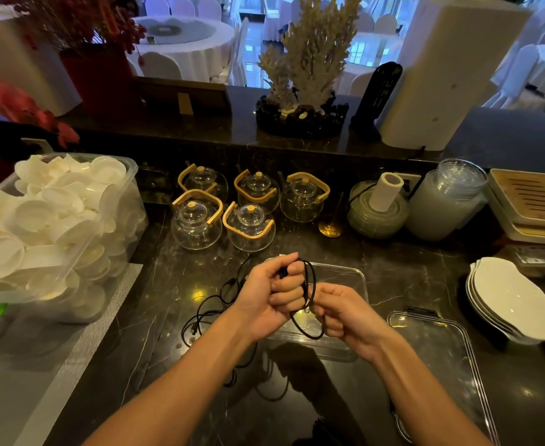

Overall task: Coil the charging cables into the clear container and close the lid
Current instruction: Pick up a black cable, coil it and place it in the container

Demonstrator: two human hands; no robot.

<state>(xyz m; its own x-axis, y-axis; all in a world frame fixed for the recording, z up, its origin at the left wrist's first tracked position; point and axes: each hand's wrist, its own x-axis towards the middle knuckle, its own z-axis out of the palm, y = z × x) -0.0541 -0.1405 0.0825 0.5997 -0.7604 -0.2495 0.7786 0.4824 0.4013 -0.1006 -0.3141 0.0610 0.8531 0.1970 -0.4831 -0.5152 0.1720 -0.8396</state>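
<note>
Two hands, one black cable, five teapots.

Dark marble counter, polished, throwing back glare and shadow. The clear container is see-through glossy plastic, and so is its lid. The cable looks matt black, rubbery. Glass teapots shine, with pale wooden handles. On the left a cloudy plastic tub holds smooth white dishes. Glazed white plates sit stacked on the right, by a slatted wooden tray.
</note>
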